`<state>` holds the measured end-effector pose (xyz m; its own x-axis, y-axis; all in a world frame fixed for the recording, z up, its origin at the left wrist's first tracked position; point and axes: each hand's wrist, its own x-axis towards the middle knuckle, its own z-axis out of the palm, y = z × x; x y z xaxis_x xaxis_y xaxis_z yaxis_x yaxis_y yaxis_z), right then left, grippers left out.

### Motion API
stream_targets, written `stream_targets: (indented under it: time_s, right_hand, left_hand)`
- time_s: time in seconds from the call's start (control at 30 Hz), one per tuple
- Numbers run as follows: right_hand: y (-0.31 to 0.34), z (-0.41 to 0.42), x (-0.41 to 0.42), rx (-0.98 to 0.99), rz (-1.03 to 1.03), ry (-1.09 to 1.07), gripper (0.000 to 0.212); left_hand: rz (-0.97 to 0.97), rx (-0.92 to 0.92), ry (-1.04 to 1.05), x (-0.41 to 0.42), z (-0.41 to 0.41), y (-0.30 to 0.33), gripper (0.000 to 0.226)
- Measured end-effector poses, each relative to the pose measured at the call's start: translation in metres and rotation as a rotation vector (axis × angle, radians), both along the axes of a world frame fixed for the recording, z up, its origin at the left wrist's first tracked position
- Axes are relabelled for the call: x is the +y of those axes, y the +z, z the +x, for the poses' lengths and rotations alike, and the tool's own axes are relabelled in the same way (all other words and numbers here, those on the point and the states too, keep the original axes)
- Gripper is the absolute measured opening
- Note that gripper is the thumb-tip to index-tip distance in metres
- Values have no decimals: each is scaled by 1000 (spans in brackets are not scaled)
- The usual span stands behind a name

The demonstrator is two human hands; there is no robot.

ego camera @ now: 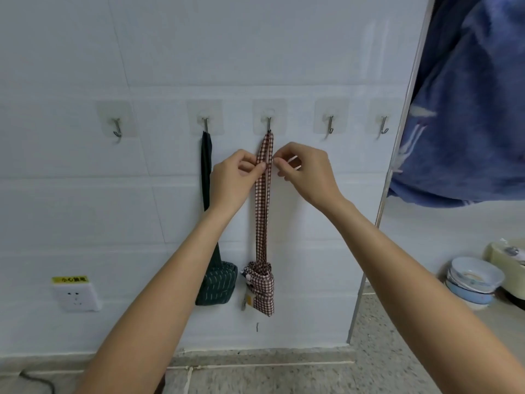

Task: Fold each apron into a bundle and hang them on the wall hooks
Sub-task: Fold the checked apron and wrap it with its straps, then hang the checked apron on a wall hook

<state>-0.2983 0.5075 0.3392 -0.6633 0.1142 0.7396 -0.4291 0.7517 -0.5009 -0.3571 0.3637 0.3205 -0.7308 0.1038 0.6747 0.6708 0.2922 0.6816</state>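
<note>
A red-and-white checked apron bundle hangs by its long strap from the middle wall hook. My left hand pinches the strap's left edge just below the hook. My right hand pinches its right edge at the same height. To the left, a dark green striped apron bundle hangs by its strap from the neighbouring hook.
Three bare hooks are on the white tiled wall: one at far left and two at right. A wall socket sits low left. Blue cloth hangs at right above stacked bowls.
</note>
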Motion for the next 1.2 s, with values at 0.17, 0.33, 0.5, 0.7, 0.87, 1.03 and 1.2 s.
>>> stream_targets:
  time_s: [0.17, 0.33, 0.5, 0.7, 0.87, 1.03, 1.2]
  right_hand:
    - [-16, 3, -6, -6, -69, 58, 17]
    - [7, -5, -6, 74, -221, -51, 15]
    - [26, -11, -10, 42, -34, -177, 10]
    - [-15, -5, -13, -60, -48, -229, 11]
    - [-96, 32, -15, -98, -313, -53, 8]
    - [-186, 54, -15, -303, -228, 45, 28]
    - [-217, 50, -16, -271, -124, -7, 41]
  left_hand:
    - [68, -87, -132, -2, 0, 1, 12]
    - [129, -87, -167, 6, -1, 20, 9]
    - [153, -53, -45, 10, -6, 29, 15]
    - [-31, 27, 79, 9, 7, -4, 18]
    - [3, -40, 37, -7, 30, -83, 12]
    - [-206, -256, -150, -20, 57, -177, 36]
    - [-192, -494, -227, -20, 58, -202, 53]
